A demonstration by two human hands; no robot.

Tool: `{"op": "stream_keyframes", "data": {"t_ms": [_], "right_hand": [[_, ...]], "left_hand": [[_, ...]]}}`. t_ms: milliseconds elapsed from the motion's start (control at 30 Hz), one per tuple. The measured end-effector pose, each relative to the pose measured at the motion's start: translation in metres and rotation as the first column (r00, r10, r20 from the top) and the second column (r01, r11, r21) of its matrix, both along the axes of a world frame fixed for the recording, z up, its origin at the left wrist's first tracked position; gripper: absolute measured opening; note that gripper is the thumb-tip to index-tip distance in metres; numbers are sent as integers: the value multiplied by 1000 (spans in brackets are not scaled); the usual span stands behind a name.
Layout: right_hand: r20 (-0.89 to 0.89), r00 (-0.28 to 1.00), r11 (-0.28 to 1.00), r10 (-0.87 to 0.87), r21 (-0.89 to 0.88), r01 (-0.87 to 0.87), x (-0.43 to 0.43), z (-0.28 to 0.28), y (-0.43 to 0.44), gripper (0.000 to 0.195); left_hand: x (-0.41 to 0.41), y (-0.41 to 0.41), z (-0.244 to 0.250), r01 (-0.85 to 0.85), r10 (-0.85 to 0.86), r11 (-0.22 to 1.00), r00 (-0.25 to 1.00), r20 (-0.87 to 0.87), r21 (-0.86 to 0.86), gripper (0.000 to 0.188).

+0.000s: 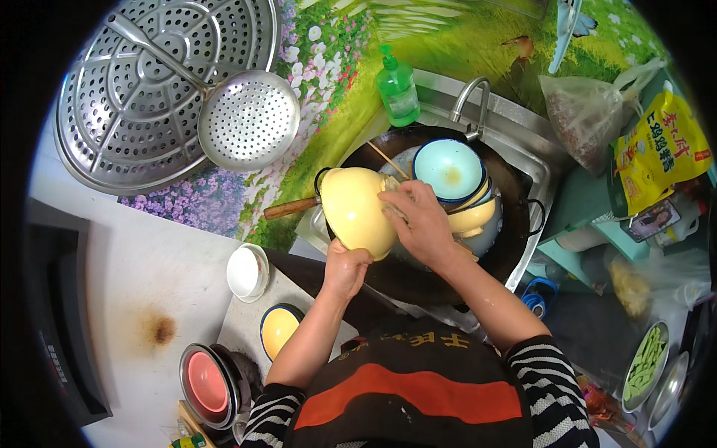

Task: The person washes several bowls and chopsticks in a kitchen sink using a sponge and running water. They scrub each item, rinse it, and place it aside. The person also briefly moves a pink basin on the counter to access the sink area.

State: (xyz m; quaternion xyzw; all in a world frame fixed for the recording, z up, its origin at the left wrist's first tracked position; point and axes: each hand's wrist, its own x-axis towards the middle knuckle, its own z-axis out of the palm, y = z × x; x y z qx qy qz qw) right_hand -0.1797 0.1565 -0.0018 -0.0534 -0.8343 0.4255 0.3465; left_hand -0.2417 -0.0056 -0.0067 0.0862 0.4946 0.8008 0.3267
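My left hand (348,269) grips the rim of a yellow bowl (358,215), tilted with its outside facing up. Against the bowl's base, my right hand (417,221) holds a crumpled scrubbing cloth or pad (396,210), mostly hidden by the fingers. Both hands are above a large dark wok (392,285) set over a steel sink. In the wok's cloudy water stand a light-blue bowl with a dark rim (448,168) and, beneath it, more stacked bowls, one of them yellow (473,218). A thin wooden stick (387,159) leans beside them. A wooden handle (291,208) sticks out left of the held bowl.
A green pump bottle (399,92) and a curved faucet (471,101) stand behind the wok. White bowls (244,273) and yellow bowls (280,330) sit at the left. A perforated skimmer (250,120) hangs upper left. Bagged food (585,115) and a yellow packet (661,148) are at the right.
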Motion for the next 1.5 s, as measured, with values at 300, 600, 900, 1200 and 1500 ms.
{"op": "stream_keyframes", "data": {"t_ms": [300, 600, 900, 1200, 1500], "right_hand": [[-66, 996, 998, -66, -26, 64, -1, -3, -12, 19], [-109, 994, 999, -24, -38, 20, -3, -8, -8, 17], [-50, 996, 851, -73, -524, 36, -8, -5, 20, 33], [14, 816, 516, 577, -781, -352, -7, -10, 45, 22], [-95, 977, 971, -191, -166, 174, -36, -38, 38, 20]], "left_hand": [[18, 5, 2, -71, 72, 997, 997, -32, 30, 44], [15, 2, -1, -66, 68, 997, 997, -43, 39, 43], [0, -13, -1, 25, -25, 1000, 999, 23, 11, 45], [-6, -14, -3, 71, -70, 997, 997, -22, 21, 48], [8, 5, 13, -23, 19, 999, 993, 117, 35, 53]]}}
